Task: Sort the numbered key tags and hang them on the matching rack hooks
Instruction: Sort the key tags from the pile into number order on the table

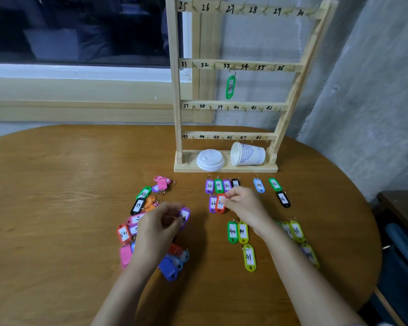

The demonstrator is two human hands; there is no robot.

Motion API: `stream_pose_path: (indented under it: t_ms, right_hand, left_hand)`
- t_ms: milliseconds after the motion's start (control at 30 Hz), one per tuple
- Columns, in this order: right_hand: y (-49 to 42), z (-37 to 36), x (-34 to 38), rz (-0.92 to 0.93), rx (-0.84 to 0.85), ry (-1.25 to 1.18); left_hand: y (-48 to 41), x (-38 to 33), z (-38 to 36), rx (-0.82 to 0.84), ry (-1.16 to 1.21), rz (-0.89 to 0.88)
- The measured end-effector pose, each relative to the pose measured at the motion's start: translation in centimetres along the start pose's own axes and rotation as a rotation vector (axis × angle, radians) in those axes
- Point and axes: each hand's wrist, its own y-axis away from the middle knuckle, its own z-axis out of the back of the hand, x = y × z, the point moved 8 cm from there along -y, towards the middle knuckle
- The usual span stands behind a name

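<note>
In the lower middle of the frame a yellow tag marked 41 point(249, 257) lies flat on the wooden table point(57, 184), and a heap of blue tags point(169, 269) is seen to its left. Above that heap, the left hand point(158, 227) is held with fingers curled, and a purple tag point(185, 216) is pinched at its fingertips; the number on it cannot be read in full. An unsorted pile is spread around this hand, among it a red tag point(123, 234) and a black tag marked 39 point(137, 205).

To the right, well apart from the left hand, the right hand point(243, 203) is closed on the upper edge of a red-orange tag point(220, 203), which lies just beside a purple tag marked 26 point(213, 203). A green 40 tag point(232, 231) and a yellow-green 48 tag point(297, 231) are laid out lower right.

Further up, a row of 4 tags is set out, starting with a purple 28 tag point(209, 185); a blue 34 tag point(259, 185) and a black 36 tag point(283, 199) are placed to the right.

At the far edge of the table the wooden rack point(176, 95) stands, with hooks numbered 25 to 48. A stack of white lids point(210, 160) and a tipped paper cup point(247, 154) are held in its base. Only 1 tag, a green 33 tag point(230, 87), is hung, under the 33 label.
</note>
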Motion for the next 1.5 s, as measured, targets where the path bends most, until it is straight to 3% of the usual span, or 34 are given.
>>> stream_pose_path:
  t_ms: [267, 433, 667, 833, 1000, 1267, 1500]
  right_hand:
    - [-0.8, 2.0, -0.4, 0.009, -0.104, 0.048]
    - [-1.6, 1.0, -1.0, -0.004, -0.037, 0.167]
    - [-2.3, 0.4, -0.4, 0.035, -0.067, 0.254]
    - [0.2, 1.0, 1.9, 0.196, -0.177, 0.374]
    - [4.3, -2.6, 4.0, 0.472, -0.073, 0.7]
    - [5.0, -6.2, 4.3, 0.507, 0.13, 0.75]
    - [1.2, -8.2, 5.7, 0.459, 0.198, 0.811]
  left_hand:
    - [-0.3, -0.4, 0.4, -0.011, 0.011, -0.024]
    - [-0.5, -0.5, -0.1, -0.007, 0.0, -0.034]
    - [-0.3, -0.1, 0.0, -0.003, 0.008, -0.028]
    - [-0.4, 0.0, 0.6, -0.016, 0.014, -0.027]
    - [-0.4, 0.5, 1.0, -0.045, 0.046, -0.015]
    - [-0.2, 1.0, 2.9, -0.095, 0.034, -0.002]
    - [-0.2, 1.4, 3.7, -0.116, 0.028, 0.011]
